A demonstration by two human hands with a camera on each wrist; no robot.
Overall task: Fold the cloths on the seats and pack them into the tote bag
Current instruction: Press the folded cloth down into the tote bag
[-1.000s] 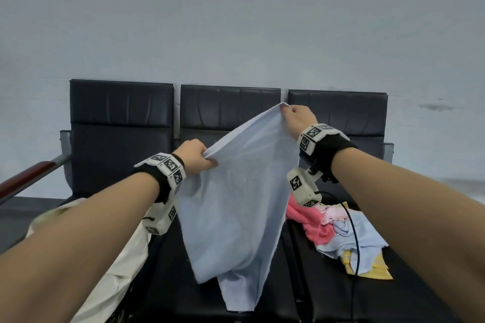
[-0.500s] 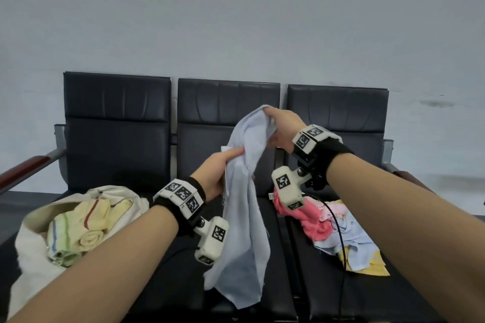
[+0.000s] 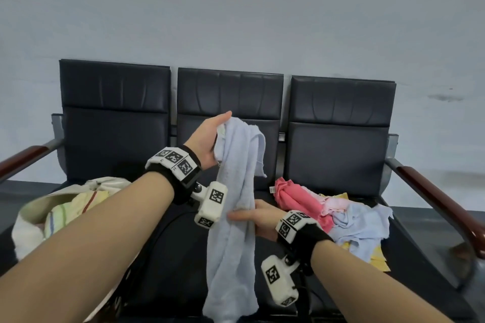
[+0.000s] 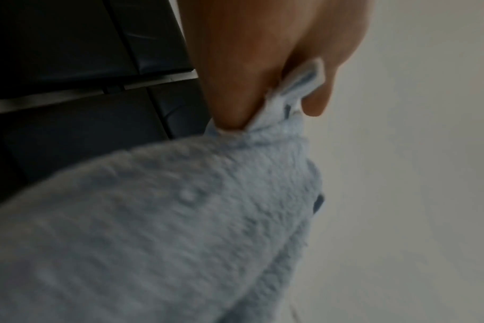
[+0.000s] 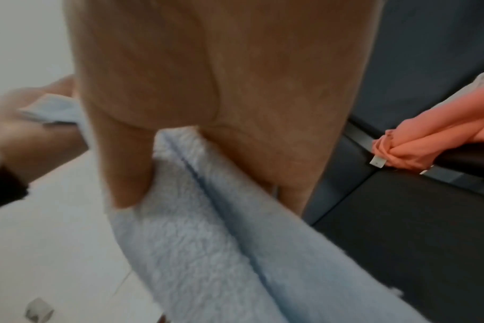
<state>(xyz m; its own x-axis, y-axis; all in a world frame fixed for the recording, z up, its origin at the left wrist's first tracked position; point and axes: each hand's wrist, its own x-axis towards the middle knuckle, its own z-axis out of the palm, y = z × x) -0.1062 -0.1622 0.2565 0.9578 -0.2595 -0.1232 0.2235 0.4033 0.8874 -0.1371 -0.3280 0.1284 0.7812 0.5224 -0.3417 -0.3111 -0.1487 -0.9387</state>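
A light blue cloth (image 3: 233, 249) hangs lengthwise in front of the middle seat, gathered into a narrow strip. My left hand (image 3: 219, 127) pinches its top edge high up; the left wrist view shows thumb and fingers of that hand (image 4: 286, 109) pinching the cloth (image 4: 180, 218). My right hand (image 3: 244, 215) grips the strip about halfway down, thumb in front and fingers behind. In the right wrist view the cloth (image 5: 207, 240) runs between the thumb and fingers of the right hand (image 5: 207, 185). A cream tote bag (image 3: 29, 220) lies on the left seat with folded cloths inside.
A loose pile of cloths (image 3: 351, 220), pink (image 3: 294, 196), blue and yellow, lies on the right seat. Three black seats with backrests (image 3: 231, 92) stand against a grey wall. Wooden armrests (image 3: 435, 196) flank both ends of the row.
The cloth was spread between both raised hands, then its top corners were brought together. Now my left hand alone holds the top and my right hand has dropped to the cloth's middle.
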